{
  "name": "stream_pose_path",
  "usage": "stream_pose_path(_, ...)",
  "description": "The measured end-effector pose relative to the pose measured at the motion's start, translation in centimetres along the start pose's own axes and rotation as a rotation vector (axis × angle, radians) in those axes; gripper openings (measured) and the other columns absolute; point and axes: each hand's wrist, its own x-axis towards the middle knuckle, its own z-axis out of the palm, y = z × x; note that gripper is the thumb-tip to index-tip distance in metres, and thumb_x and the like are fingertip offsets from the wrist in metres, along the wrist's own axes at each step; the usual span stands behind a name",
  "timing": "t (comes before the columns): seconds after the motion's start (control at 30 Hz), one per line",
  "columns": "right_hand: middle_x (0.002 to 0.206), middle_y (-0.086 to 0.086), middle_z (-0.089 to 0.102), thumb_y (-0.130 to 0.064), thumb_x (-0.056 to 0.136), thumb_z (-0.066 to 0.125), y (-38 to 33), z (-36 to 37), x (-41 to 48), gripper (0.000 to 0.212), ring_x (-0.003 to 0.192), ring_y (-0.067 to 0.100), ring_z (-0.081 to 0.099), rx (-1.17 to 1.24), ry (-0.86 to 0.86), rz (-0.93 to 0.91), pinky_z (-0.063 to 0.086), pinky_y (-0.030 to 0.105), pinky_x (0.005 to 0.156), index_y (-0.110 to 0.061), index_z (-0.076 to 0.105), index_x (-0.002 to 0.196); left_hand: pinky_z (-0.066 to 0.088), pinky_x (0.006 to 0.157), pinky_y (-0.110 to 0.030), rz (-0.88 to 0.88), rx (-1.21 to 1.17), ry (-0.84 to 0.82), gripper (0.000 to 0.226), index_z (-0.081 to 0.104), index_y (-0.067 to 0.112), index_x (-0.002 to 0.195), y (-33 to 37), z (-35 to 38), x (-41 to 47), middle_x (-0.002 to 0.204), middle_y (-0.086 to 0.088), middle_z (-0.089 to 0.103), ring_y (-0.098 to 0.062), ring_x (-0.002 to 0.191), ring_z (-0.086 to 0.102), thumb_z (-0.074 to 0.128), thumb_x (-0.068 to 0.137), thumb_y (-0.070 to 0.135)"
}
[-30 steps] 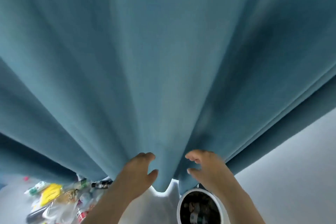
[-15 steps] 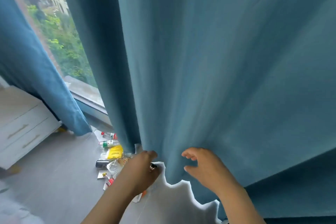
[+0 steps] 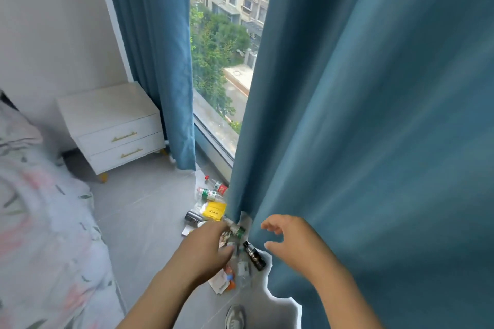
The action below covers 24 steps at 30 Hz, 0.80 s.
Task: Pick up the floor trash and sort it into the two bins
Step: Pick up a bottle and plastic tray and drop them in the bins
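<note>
Grey floor (image 3: pixel 149 211) runs as an open strip between bed (image 3: pixel 40 222) and window. Blue curtain (image 3: pixel 374 141) hem overhangs right side. Trash pile (image 3: pixel 215 210) lies along curtain edge. Left hand (image 3: pixel 211 246) spread, low over pile. Right hand (image 3: pixel 291 243) loosely curled, empty, beside hem.

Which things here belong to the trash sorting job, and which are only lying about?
Job: yellow packet, green-label bottle, red-label bottle, dark bottle, paper scraps.
Just there: curtain, nightstand, bed, shoe.
</note>
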Motion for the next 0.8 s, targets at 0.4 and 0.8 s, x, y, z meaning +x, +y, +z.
stream_pose_path(0.4, 0.122, -0.009, 0.064, -0.022, 0.084, 0.063, -0.5, -3.4, 11.1, 0.039, 0.108, 0.010, 0.059, -0.040, -0.090, -0.201, 0.049, 0.023, 0.091, -0.031, 0.061, 0.122, 0.040, 0.097, -0.022, -0.179, 0.004, 0.114, 0.042, 0.046, 0.028, 0.133, 0.2, -2.5, 7.4, 0.134, 0.008, 0.051, -0.010, 0.121, 0.050, 0.048, 0.093, 0.039)
stream_pose_path(0.8, 0.112, -0.001, 0.068, -0.018, 0.087, 0.058, 1.0, -0.8, 19.6, 0.034, 0.099, 0.018, 0.063, -0.098, -0.224, -0.248, 0.051, 0.026, 0.082, -0.026, 0.062, 0.120, 0.040, 0.095, -0.023, -0.327, -0.021, 0.082, 0.037, 0.048, 0.027, 0.129, -2.9, -1.4, 13.5, 0.131, 0.006, 0.052, -0.012, 0.119, 0.051, 0.048, 0.093, 0.032)
